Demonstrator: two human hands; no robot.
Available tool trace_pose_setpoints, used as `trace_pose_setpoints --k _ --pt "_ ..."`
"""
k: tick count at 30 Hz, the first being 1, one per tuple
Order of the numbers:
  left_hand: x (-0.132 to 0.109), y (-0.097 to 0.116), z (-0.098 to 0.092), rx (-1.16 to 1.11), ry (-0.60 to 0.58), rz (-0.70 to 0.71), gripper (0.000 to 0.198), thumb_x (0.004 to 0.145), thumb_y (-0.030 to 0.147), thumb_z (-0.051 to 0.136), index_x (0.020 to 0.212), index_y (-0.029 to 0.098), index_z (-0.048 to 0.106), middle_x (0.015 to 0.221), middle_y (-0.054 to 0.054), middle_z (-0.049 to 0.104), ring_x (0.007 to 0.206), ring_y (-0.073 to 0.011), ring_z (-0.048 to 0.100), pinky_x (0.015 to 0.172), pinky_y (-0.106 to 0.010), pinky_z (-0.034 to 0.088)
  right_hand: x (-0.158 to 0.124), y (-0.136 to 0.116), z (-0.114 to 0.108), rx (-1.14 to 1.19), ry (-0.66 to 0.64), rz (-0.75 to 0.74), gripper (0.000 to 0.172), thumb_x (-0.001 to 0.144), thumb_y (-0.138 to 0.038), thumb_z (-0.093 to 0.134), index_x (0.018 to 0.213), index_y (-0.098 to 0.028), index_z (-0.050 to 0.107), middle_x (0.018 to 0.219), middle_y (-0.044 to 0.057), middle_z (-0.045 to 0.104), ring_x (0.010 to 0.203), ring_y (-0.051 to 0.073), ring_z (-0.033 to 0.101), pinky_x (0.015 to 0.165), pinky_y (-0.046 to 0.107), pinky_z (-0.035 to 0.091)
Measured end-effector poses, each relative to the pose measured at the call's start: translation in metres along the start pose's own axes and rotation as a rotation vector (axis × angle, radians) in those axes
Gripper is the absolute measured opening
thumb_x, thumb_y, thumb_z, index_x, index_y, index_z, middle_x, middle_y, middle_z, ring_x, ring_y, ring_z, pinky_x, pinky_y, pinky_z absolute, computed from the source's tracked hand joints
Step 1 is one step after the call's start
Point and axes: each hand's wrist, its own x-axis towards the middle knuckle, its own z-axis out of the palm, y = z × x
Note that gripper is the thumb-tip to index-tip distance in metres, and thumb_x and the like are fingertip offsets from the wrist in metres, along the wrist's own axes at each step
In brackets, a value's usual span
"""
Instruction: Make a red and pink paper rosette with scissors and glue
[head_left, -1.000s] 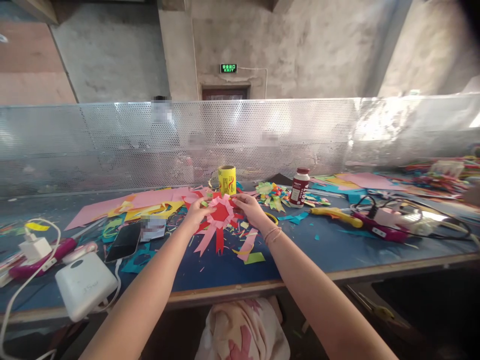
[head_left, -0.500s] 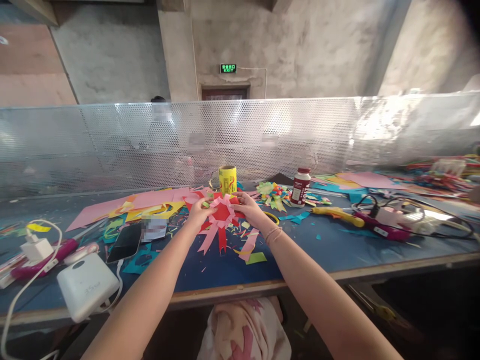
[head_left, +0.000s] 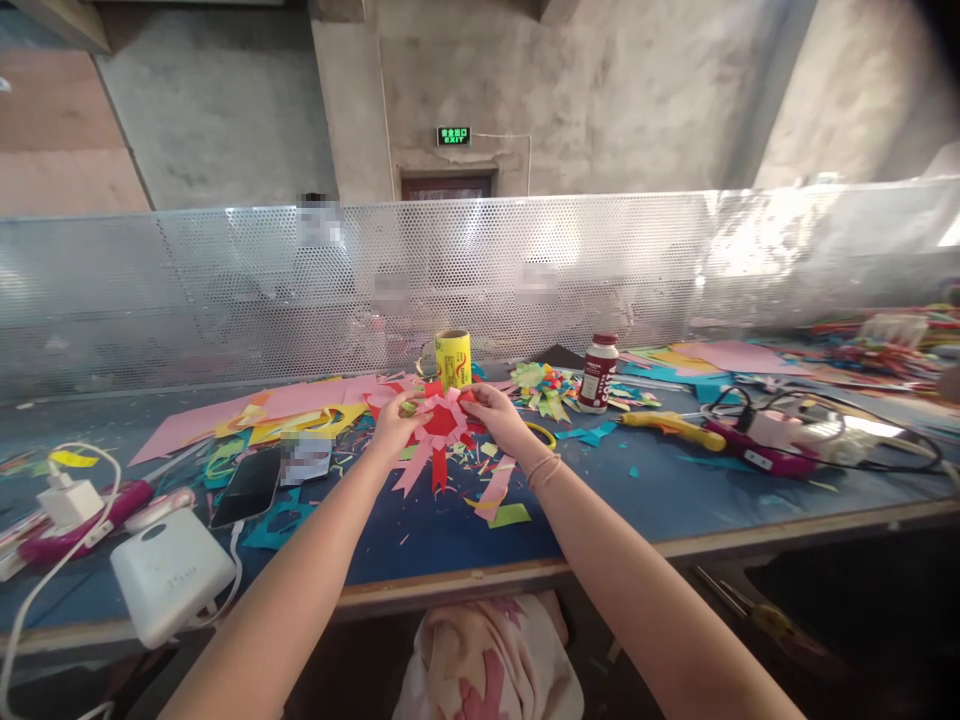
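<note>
Red and pink paper form the rosette [head_left: 442, 424] you hold just in front of the yellow printed tube [head_left: 452, 360], its forked tails pointing toward you. Your left hand [head_left: 394, 425] grips its left edge, and your right hand [head_left: 496, 412] pinches the opposite edge, thumb and fingers drawn close. Right of the tube you have a green paper flower [head_left: 529, 378], then an upright maroon-and-white bottle [head_left: 598, 375]. Left of the tube, nearer you, lies a black smartphone [head_left: 247, 487]; behind the tube stands a perforated metal screen [head_left: 480, 260].
</note>
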Motion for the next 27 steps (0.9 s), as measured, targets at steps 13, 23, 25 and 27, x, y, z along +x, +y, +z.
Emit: trace_pose_setpoints --k 13,23,25,27 --pt "-0.001 0.012 -0.005 0.474 0.118 0.603 0.003 0.068 0.016 0.064 0.068 0.019 0.064 0.075 -0.003 0.065 0.077 -0.0178 0.059 0.077 -0.033 0.044 -0.009 -0.008 0.005 -0.579 -0.020 -0.526 0.016 0.073 -0.016 0.054 0.086 -0.019 0.062 0.085 0.003 0.068 0.082 0.016 0.063 0.076 0.030 0.049" --pt "-0.007 0.015 -0.010 0.679 0.272 0.937 0.011 0.071 0.011 0.062 0.066 0.021 0.064 0.077 -0.002 0.065 0.081 -0.0180 0.057 0.080 -0.035 0.038 -0.014 -0.008 0.010 -0.806 -0.027 -0.834 0.023 0.074 -0.006 0.048 0.088 -0.022 0.058 0.091 0.003 0.067 0.090 0.015 0.062 0.082 0.031 0.048" --pt "-0.008 0.016 -0.009 0.662 0.264 0.933 0.010 0.071 0.012 0.062 0.067 0.021 0.064 0.076 -0.002 0.064 0.080 -0.0178 0.057 0.079 -0.035 0.039 -0.014 -0.007 0.010 -0.810 -0.027 -0.844 0.024 0.073 -0.005 0.048 0.088 -0.022 0.057 0.090 0.003 0.067 0.089 0.015 0.062 0.081 0.030 0.048" --pt "-0.008 0.016 -0.009 0.650 0.252 0.908 0.009 0.071 0.013 0.062 0.067 0.021 0.064 0.076 -0.002 0.064 0.080 -0.0181 0.057 0.079 -0.035 0.039 -0.015 -0.007 0.009 -0.821 -0.037 -0.840 0.025 0.071 -0.005 0.048 0.089 -0.022 0.057 0.090 0.003 0.066 0.088 0.016 0.061 0.081 0.030 0.047"
